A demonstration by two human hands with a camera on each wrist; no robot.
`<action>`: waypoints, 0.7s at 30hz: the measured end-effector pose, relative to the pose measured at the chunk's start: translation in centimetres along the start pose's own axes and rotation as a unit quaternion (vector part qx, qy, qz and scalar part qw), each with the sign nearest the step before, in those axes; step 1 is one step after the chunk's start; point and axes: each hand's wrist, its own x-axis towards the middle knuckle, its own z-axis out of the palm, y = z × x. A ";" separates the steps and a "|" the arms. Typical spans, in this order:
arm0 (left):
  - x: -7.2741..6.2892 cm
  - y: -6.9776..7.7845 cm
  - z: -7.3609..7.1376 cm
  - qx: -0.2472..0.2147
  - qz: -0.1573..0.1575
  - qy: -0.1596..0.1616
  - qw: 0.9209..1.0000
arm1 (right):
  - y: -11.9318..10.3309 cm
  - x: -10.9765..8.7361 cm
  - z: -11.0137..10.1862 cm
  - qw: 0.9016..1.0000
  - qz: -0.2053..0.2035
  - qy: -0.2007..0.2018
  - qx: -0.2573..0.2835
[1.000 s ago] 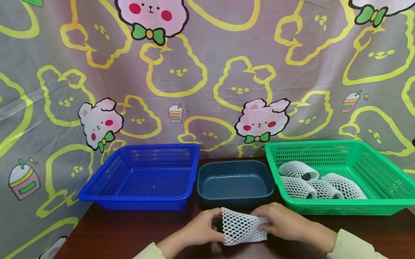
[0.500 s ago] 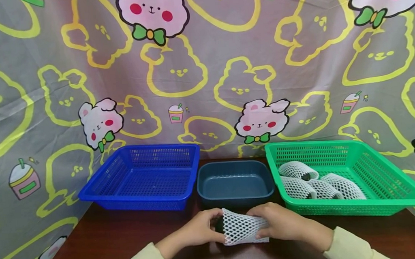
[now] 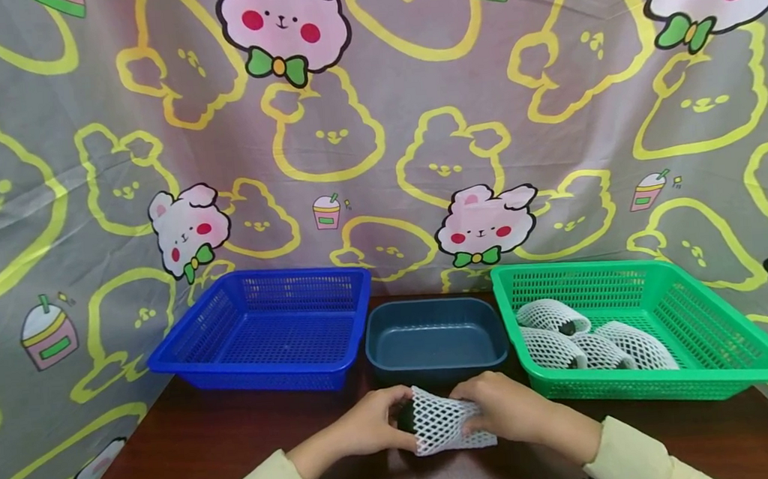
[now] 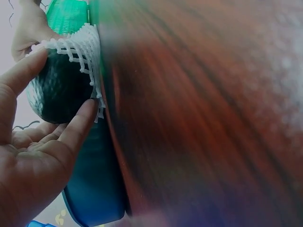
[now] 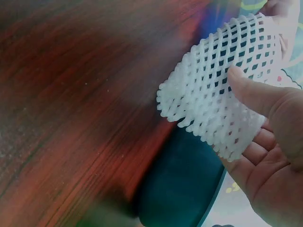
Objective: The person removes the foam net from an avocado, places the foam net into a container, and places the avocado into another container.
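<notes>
A dark green, bumpy avocado [image 4: 59,92] sits partly inside a white foam net sleeve [image 3: 439,419], held just above the table in front of the dark tub. My left hand [image 3: 374,423] grips the sleeve's open left rim around the avocado, thumb and fingers on opposite sides. On the right part of the sleeve, my right hand [image 3: 509,408] holds the mesh between thumb and fingers. The right wrist view shows the right thumb [image 5: 253,92] pressing on the net, whose loose end hangs past the fingers. Most of the avocado is hidden in the head view.
Behind the hands stands a dark blue-grey tub [image 3: 438,374]. To its left is a blue basket [image 3: 260,381]. At the right a green basket [image 3: 652,382] holds several white foam nets [image 3: 549,315]; their contents are unclear. A patterned cloth [image 3: 380,187] hangs behind.
My right hand has shifted slightly left along the foam net, toward the left hand. The left hand stays nearly still at the rim.
</notes>
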 end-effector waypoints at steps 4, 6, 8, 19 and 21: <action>-0.2 0.2 -0.3 0.014 -0.003 0.005 1.000 | -0.2 -0.1 -0.2 1.000 -0.006 0.006 -0.007; -0.3 0.3 -0.5 0.013 -0.005 0.008 1.000 | -0.2 -0.1 -0.3 1.000 -0.007 0.012 -0.014; -0.5 0.5 -0.7 0.009 -0.009 0.009 1.000 | -0.3 -0.2 -0.6 1.000 -0.004 0.018 -0.021; -1.6 0.9 -1.7 -0.054 -0.012 0.017 0.998 | -1.4 -0.3 -3.0 0.995 0.057 0.054 -0.066; -1.8 0.8 -2.0 -0.055 -0.014 0.018 0.998 | -1.6 -0.1 -3.6 0.994 0.067 0.059 -0.068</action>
